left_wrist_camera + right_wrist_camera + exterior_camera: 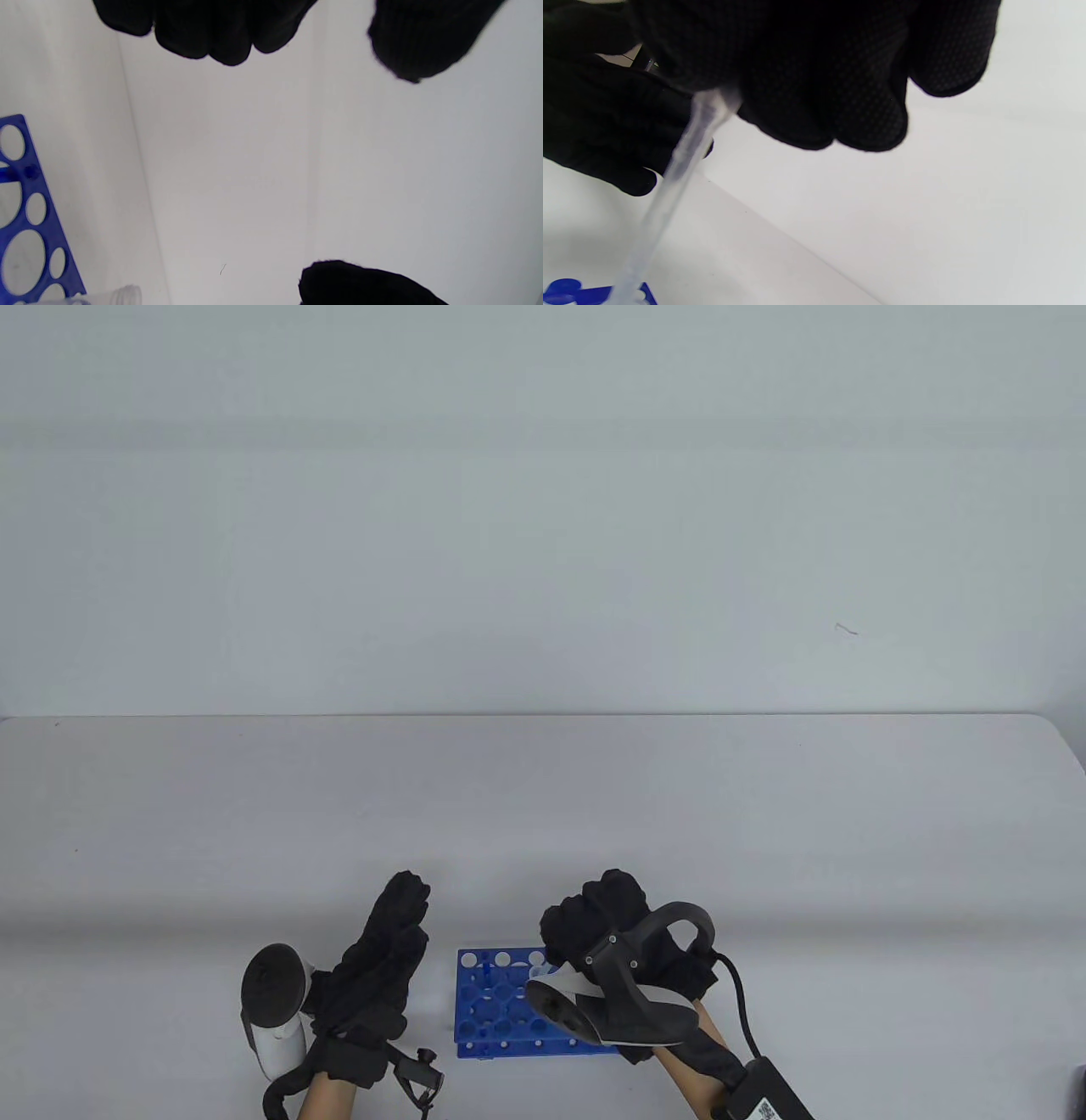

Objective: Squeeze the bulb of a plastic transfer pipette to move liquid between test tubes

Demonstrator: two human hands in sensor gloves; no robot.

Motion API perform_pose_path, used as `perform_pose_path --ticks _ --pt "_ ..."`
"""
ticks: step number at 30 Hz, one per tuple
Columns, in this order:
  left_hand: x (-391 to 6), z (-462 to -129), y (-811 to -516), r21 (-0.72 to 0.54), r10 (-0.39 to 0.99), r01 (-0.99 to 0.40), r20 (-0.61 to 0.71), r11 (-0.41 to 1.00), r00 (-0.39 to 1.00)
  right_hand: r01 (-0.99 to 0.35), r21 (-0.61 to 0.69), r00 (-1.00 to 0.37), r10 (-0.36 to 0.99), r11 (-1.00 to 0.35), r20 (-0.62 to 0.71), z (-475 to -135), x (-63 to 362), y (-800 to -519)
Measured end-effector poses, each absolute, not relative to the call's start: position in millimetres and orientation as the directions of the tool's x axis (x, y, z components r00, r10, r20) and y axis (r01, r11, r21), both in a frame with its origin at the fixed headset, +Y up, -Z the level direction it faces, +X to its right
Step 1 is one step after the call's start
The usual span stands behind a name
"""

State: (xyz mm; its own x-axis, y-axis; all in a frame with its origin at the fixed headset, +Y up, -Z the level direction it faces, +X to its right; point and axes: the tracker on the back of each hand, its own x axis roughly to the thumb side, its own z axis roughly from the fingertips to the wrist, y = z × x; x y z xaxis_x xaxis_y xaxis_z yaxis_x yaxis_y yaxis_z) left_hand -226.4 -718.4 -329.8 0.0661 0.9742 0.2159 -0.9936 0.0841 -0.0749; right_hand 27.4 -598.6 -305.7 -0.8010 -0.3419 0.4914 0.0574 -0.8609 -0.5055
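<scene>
A blue test tube rack [492, 1001] with round holes stands near the table's front edge, between my hands; its corner shows in the left wrist view [25, 220]. My right hand [607, 929] is over the rack's right part and grips a clear plastic pipette [678, 169] in closed fingers. The pipette's stem slants down to the rack [568, 292]; its bulb is hidden in the glove. My left hand [390, 950] is just left of the rack, fingers stretched and empty. A clear tube rim [123, 294] shows beside the rack.
The white table [543, 814] stretches far behind the rack, with a pale wall beyond it. A black cable [738, 1001] runs from my right wrist to the front edge. A small strap buckle [420, 1073] hangs by my left wrist.
</scene>
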Motion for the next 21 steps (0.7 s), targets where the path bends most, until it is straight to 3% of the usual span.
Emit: perform_pose_path --ticks 6,10,15,18,21 --pt "-227 -330 -718 -0.075 0.974 -0.994 0.216 0.084 0.066 -0.007 -0.486 -0.823 -0.271 -0.874 0.5 -304 42 -584" --pt "-227 -330 -718 -0.075 0.974 -0.994 0.218 0.084 0.066 -0.085 -0.499 -0.852 -0.197 -0.863 0.485 -296 62 -559" --pt "-228 -330 -719 -0.069 0.974 -0.993 0.215 0.093 0.076 -0.145 -0.559 -0.916 -0.103 -0.816 0.388 -294 101 -538" --pt "-228 -330 -719 -0.069 0.973 -0.993 0.216 0.094 0.078 -0.107 -0.567 -0.97 -0.04 -0.817 0.24 -309 133 -546" --pt "-227 -330 -719 -0.071 0.973 -0.993 0.215 0.096 0.078 -0.068 -0.501 -0.995 0.02 -0.863 0.101 -337 164 -580"
